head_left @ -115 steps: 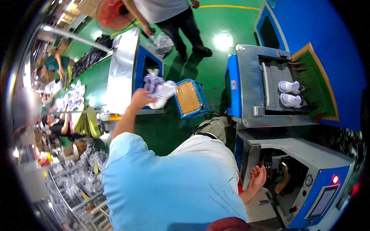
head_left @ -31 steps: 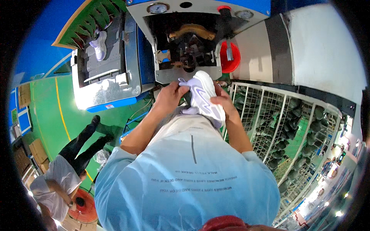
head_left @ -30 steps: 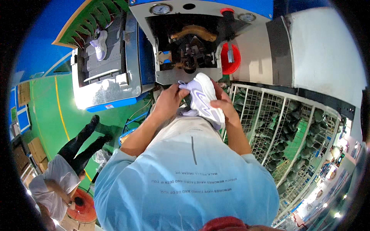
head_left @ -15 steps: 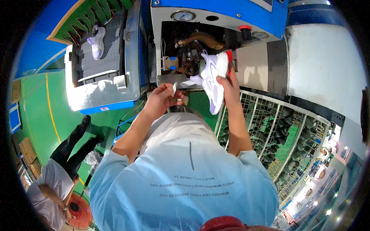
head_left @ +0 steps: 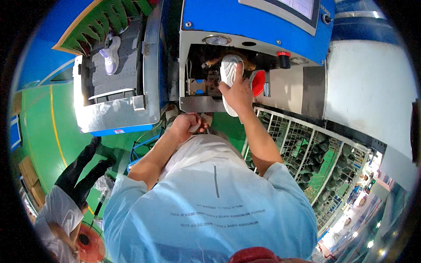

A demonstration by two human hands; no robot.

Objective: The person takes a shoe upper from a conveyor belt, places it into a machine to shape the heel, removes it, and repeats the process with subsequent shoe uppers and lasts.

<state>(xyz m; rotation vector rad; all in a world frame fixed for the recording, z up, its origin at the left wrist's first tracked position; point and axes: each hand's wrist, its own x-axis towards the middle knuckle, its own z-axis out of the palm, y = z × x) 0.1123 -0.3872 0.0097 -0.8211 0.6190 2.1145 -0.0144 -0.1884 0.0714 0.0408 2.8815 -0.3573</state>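
Observation:
My right hand [head_left: 239,94] grips a sneaker, its white wavy-patterned sole [head_left: 229,72] facing up toward me, at the opening of a blue and white machine [head_left: 245,26]. The thumb and forefinger press along the sole, and the shoe's upper is mostly hidden beneath. Just right of those fingers shows a red curved piece [head_left: 258,83]. Below the opening, close to my waist, the fingers of my left hand [head_left: 183,125] are curled around a small whitish scrap [head_left: 194,128], mostly covered.
A metal-framed conveyor [head_left: 147,116] at left carries another white and lilac sneaker [head_left: 111,56] under green flaps. At right stands a white wire rack [head_left: 298,144] of dark shoe lasts. A red knob [head_left: 284,59] sits on the machine front. Another person [head_left: 61,210] is at lower left.
The sneaker has turned from side-on to sole-up and moved left, into the machine's opening. My left hand has drawn slightly lower, its fingers more closed. The view has shifted slightly.

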